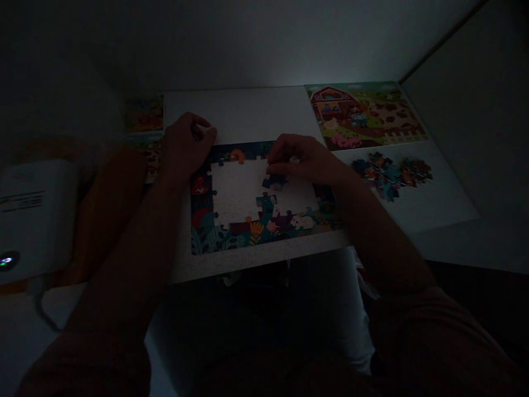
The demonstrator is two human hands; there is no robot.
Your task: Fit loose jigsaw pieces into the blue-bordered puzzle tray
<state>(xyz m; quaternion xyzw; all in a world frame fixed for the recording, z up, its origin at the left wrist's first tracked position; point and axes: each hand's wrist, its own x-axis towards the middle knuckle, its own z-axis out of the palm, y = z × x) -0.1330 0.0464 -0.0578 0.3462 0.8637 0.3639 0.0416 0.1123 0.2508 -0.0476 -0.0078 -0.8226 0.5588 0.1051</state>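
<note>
A jigsaw puzzle lies on a white board, its border joined around a pale, unfilled middle. White rabbits and leaves show along its lower edge. My right hand is over the upper right of the middle, thumb and fingers pinched at a dark blue puzzle piece. Part of that piece is hidden by the fingers. At the puzzle's upper left corner rests my left hand, loosely closed, with nothing visible in it. The picture is very dark, so fine detail is lost.
Loose puzzle pieces lie heaped on the right. Behind them is a farm picture with a red barn. More colourful pictures lie at the left, near a white box-shaped device with a lit button and cable. A wall rises behind.
</note>
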